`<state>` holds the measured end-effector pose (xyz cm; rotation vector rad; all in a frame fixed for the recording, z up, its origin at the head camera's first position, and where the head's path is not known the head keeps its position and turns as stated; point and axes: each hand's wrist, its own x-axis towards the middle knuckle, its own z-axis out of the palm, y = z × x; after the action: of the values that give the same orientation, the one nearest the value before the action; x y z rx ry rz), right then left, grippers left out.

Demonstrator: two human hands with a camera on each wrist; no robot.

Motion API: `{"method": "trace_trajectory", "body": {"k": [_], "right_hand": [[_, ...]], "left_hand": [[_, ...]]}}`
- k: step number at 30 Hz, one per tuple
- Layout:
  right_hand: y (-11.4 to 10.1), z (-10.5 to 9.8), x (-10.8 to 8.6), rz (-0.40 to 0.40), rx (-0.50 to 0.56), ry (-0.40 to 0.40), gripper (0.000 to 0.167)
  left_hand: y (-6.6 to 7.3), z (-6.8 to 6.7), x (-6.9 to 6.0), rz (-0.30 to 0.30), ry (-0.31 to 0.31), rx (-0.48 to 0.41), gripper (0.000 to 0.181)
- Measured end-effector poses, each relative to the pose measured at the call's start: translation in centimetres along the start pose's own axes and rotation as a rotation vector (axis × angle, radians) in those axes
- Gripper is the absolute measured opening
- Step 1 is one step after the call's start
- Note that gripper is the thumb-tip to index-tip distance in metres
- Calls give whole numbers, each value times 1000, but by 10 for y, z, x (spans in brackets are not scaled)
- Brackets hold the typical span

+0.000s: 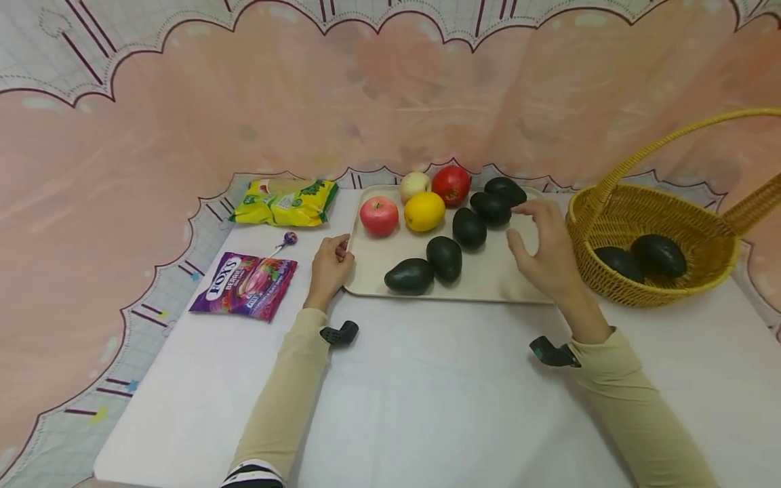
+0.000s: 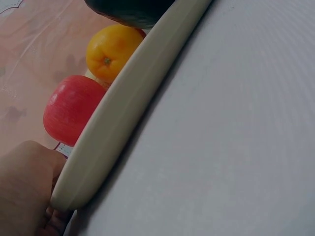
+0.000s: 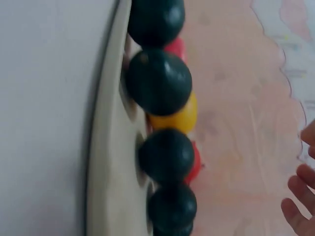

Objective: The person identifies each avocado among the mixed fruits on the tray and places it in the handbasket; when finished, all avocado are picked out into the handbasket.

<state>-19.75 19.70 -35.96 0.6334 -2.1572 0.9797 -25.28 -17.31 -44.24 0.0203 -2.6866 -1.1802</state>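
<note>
My left hand point(image 1: 330, 268) grips the left edge of the beige tray point(image 1: 500, 285); in the left wrist view the hand point(image 2: 29, 182) is at the tray's corner point(image 2: 74, 189). My right hand point(image 1: 547, 254) hovers over the tray's right part, thumb and fingers apart, holding nothing, just right of an avocado point(image 1: 491, 209). In the right wrist view its fingers point(image 3: 301, 189) show at the right edge. Several dark avocados point(image 1: 444, 259) lie on the tray with a pink apple point(image 1: 379, 216), a yellow fruit point(image 1: 424, 211), a pale fruit point(image 1: 415, 186) and a red fruit point(image 1: 451, 185).
Right of the tray stands a wicker basket point(image 1: 655, 294) with a tall handle and two dark avocados point(image 1: 659, 255) inside. On the left lie a yellow-green packet point(image 1: 284, 202), a lollipop point(image 1: 289, 238) and a purple candy bag point(image 1: 246, 285). A patterned cloth point(image 1: 342, 102) hangs behind.
</note>
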Motion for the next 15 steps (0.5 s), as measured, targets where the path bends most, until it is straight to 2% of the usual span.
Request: {"method": "trace_trajectory", "body": {"k": [7,11,15], "right_hand": [[-24,38,-5,-32,10,-355,40],[-40,63,0,-37,34,-523,47],[-50,81,1,-5,30,-668,56]], "left_hand": [[1,2,3,53,11,-1,42],[-4,0,1,36,31,-10,42],[-2,5,2,38,18,-28,42]]}}
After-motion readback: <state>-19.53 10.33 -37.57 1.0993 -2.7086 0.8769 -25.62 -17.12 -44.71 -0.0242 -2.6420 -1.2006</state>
